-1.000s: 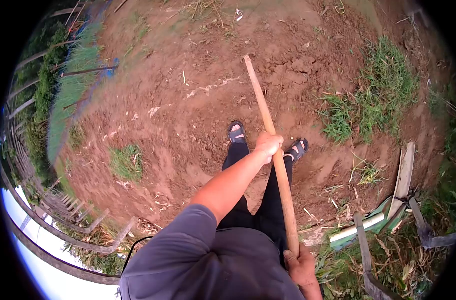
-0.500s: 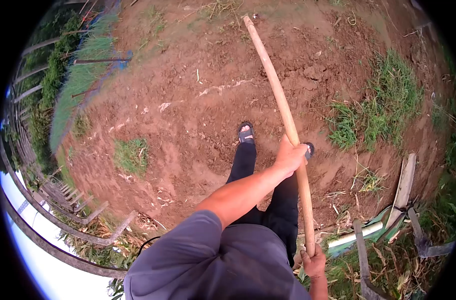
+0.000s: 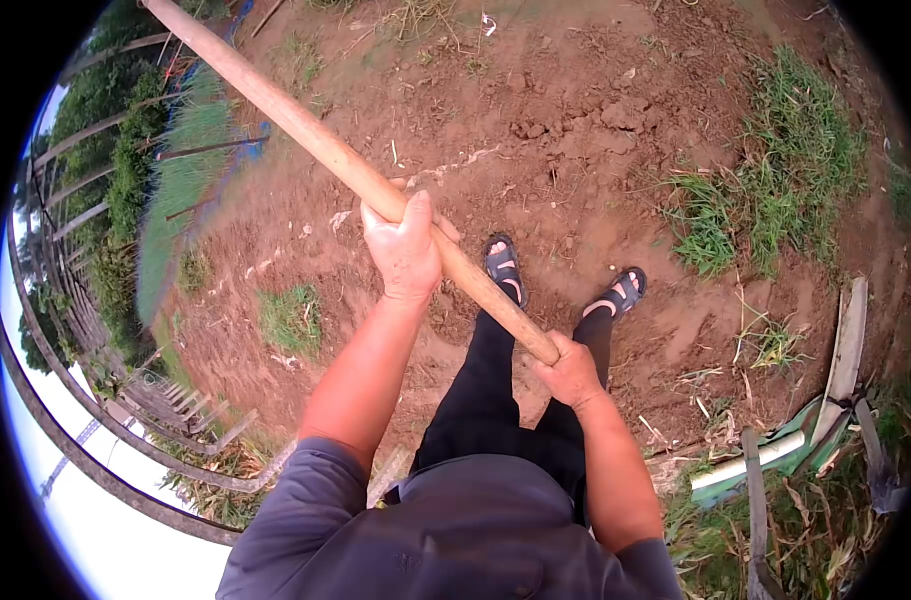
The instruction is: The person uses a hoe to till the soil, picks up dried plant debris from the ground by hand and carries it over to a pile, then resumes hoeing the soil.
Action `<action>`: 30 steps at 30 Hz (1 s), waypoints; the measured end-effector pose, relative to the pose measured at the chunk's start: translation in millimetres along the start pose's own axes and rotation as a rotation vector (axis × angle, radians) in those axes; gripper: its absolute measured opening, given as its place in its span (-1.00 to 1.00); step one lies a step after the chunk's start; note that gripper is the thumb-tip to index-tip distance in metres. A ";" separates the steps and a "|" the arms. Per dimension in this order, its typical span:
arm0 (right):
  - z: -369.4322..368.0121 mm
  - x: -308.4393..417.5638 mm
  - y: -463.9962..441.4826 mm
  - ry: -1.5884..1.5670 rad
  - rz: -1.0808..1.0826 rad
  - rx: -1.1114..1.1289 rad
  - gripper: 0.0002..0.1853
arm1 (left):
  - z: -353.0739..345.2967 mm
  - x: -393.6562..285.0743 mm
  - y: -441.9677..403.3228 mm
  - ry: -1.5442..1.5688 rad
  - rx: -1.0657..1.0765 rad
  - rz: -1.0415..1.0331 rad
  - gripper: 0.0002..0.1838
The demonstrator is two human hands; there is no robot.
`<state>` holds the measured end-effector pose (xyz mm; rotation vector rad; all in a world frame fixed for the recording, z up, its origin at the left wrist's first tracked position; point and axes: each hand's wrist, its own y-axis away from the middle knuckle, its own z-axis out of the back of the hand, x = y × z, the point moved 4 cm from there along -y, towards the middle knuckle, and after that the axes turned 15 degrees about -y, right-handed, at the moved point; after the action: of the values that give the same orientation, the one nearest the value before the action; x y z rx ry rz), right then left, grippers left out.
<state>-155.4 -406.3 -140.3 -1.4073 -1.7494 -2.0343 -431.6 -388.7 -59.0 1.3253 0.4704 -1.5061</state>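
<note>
A long, pale wooden handle [image 3: 306,140] runs slantwise from the upper left down to the middle of the view, raised above the soil. Its far end reaches the dark border at the top left, and any tool head there is out of sight. My left hand [image 3: 404,245] is wrapped round the shaft partway along, with the thumb on top. Nearer my body, my right hand [image 3: 571,372] grips the handle's near end. Below the handle is reddish-brown bare soil [image 3: 596,210], with loose clods to the right of its middle.
My sandalled feet [image 3: 506,270] stand apart on the soil. A large grass clump [image 3: 766,170] grows at the right, a smaller tuft [image 3: 291,318] at the left. Wooden posts [image 3: 844,350] and dry stalks lie lower right. Blue-edged netting [image 3: 211,170] and curved frames line the left.
The handle has swung up and left, its far end moving from top centre to top left. Both hands have risen with it, still gripping. My right foot now shows fully.
</note>
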 end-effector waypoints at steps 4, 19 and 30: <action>28.7 -111.7 100.4 0.070 -0.409 -0.161 -0.60 | -68.0 156.6 73.9 0.015 0.120 0.417 -0.64; 2.1 77.9 234.2 -0.401 -0.598 -0.222 -0.73 | -91.2 164.8 80.4 0.009 0.498 0.936 -0.80; -3.1 18.5 351.1 -0.381 -0.654 -0.335 -0.69 | -55.3 143.6 195.2 -0.063 0.506 0.787 -0.86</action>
<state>46.5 -515.9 125.9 -1.5338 -2.3604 -2.6182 -216.6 -482.3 -141.7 1.5794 -0.4769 -1.0060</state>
